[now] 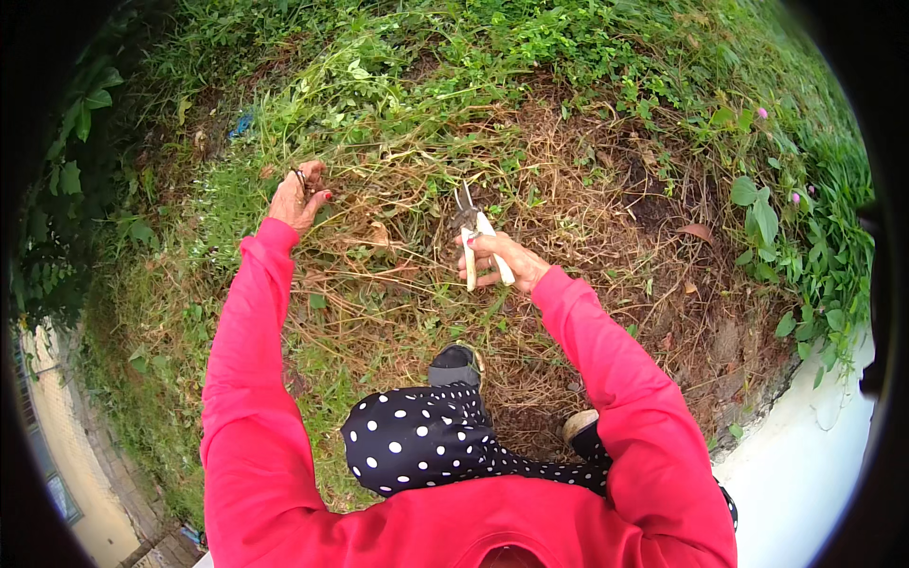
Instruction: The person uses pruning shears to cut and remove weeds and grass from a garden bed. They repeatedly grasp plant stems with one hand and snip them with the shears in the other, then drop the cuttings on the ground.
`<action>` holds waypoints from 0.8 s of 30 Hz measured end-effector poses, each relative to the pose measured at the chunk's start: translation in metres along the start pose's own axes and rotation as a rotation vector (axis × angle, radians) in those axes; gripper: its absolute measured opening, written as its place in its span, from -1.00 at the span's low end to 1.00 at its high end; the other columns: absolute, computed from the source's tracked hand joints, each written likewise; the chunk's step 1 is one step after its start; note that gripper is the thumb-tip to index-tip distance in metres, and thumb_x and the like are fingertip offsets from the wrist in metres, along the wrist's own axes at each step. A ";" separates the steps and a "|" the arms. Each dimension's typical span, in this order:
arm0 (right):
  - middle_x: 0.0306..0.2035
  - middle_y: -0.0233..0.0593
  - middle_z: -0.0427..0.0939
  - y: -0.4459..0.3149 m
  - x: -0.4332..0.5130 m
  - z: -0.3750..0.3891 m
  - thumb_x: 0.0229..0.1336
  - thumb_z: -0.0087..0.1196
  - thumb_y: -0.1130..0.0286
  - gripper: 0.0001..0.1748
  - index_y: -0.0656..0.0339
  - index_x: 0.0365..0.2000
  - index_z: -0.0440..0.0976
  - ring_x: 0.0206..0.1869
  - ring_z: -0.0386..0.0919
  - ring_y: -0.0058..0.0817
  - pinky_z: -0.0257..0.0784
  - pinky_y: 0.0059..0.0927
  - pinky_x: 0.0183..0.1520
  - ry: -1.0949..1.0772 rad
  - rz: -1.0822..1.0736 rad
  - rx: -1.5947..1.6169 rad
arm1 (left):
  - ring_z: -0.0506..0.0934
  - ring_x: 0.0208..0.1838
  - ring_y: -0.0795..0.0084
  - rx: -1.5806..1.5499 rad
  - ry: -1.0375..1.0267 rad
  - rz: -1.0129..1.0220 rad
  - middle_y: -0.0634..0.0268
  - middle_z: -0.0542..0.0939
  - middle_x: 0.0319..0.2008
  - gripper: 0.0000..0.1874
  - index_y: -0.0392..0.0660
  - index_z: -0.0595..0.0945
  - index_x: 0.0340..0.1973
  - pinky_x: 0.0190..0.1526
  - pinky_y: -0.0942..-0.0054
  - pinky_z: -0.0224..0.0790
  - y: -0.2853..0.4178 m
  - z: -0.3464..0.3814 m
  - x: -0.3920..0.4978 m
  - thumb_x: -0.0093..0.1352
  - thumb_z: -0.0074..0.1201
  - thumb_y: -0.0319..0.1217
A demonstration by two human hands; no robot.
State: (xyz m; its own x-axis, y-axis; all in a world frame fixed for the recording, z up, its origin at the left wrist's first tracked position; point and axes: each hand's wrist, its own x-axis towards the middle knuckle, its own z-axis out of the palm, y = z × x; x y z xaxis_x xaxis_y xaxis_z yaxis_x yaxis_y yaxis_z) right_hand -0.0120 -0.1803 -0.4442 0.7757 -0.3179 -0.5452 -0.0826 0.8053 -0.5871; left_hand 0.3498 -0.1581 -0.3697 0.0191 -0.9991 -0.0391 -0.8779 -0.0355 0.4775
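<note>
My right hand (513, 263) holds a pair of pruning shears (466, 227) with white handles. Their narrow blades point away from me and are slightly apart, just above the cut grass. To the left, my left hand (300, 197) is down at the edge of a heap of cut grass and weed stems (383, 213). Its fingers curl out of sight, so whether stems are gripped cannot be told. A dark strand or smear lies across the back of that hand.
Green weeds (568, 42) grow thickly ahead. Dry grass and bare soil (639, 192) lie to the right, beside a white wall (802, 454). A blue scrap (241, 126) sits in the weeds at left. My shoe (456, 358) rests on the ground below the shears.
</note>
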 end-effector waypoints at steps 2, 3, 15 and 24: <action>-0.25 -0.21 0.47 -0.002 -0.017 -0.021 0.02 -0.03 0.08 -0.44 0.15 0.00 0.25 -0.17 0.47 -0.39 0.39 -0.24 -0.10 -0.006 -0.065 0.202 | 0.40 -0.02 0.16 0.085 -0.116 0.127 0.10 0.43 -0.10 -0.35 -0.13 0.31 0.06 -0.01 0.31 0.24 0.038 -0.012 -0.003 0.06 0.22 -0.46; -0.23 -0.20 0.47 -0.004 -0.024 -0.029 0.02 -0.02 0.10 -0.43 0.13 0.03 0.23 -0.14 0.47 -0.36 0.37 -0.21 -0.06 -0.010 -0.095 0.294 | 0.37 0.04 0.15 0.097 -0.150 0.245 0.09 0.41 -0.04 -0.29 -0.13 0.28 0.09 0.03 0.30 0.21 0.058 -0.019 -0.003 0.04 0.24 -0.46; -0.07 -0.10 0.39 0.019 -0.051 -0.064 0.00 0.02 0.14 -0.32 0.09 0.13 0.10 0.00 0.40 -0.23 0.31 -0.18 -0.02 0.079 -0.181 0.432 | 0.46 -0.06 0.15 0.083 0.186 0.670 0.07 0.47 -0.14 -0.65 -0.24 0.45 -0.17 -0.07 0.35 0.35 0.259 0.041 0.043 0.12 0.10 -0.52; -0.09 -0.09 0.40 0.030 -0.058 -0.059 -0.03 0.02 0.17 -0.26 0.08 0.17 0.03 0.00 0.40 -0.25 0.32 -0.21 0.01 0.071 -0.226 0.336 | -0.14 0.37 0.05 0.846 -0.080 0.241 -0.03 -0.10 0.30 0.39 -0.28 -0.13 0.26 0.27 -0.10 -0.32 0.166 0.190 0.140 -0.30 0.40 0.00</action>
State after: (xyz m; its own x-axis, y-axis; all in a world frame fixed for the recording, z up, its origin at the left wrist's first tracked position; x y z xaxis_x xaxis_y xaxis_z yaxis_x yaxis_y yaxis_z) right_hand -0.0963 -0.1678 -0.4656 0.7051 -0.5293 -0.4718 0.3029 0.8265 -0.4746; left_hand 0.1157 -0.2990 -0.4622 -0.2176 -0.9711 -0.0976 -0.9142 0.2378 -0.3281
